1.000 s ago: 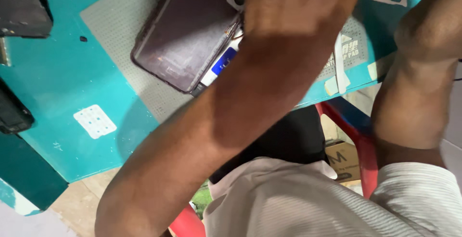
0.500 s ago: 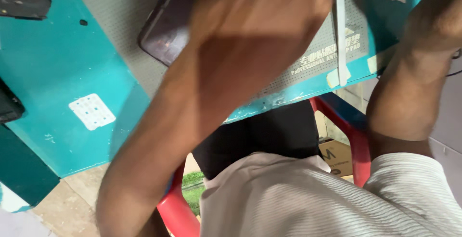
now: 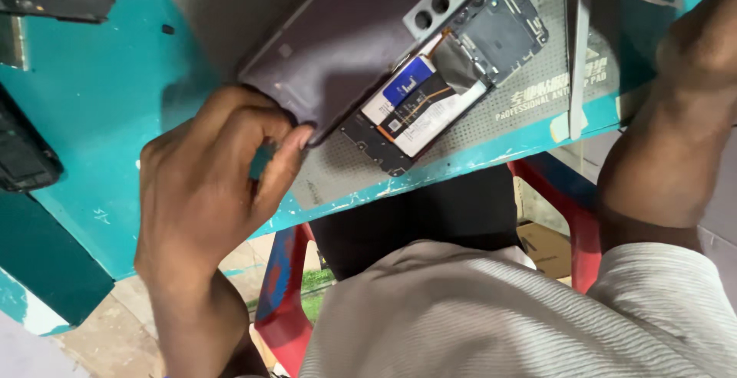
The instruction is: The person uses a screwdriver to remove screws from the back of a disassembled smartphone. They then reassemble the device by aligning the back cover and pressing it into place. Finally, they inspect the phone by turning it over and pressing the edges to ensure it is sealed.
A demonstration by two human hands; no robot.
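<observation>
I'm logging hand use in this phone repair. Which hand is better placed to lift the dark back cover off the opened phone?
Probably the left hand: its fingers already pinch the back cover at its corner. The right hand is cut off at the frame edge, away from the cover.

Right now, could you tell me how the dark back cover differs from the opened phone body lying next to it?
The back cover is a plain, smooth, dark purple-grey sheet with three camera holes, while the phone body shows its battery, flex cable and circuit parts. The back cover is pinched at its lower corner by the left hand; the phone body lies untouched on the grey mat. The cover partly overlaps the body. Both lie at the same slant over the mat.
</observation>
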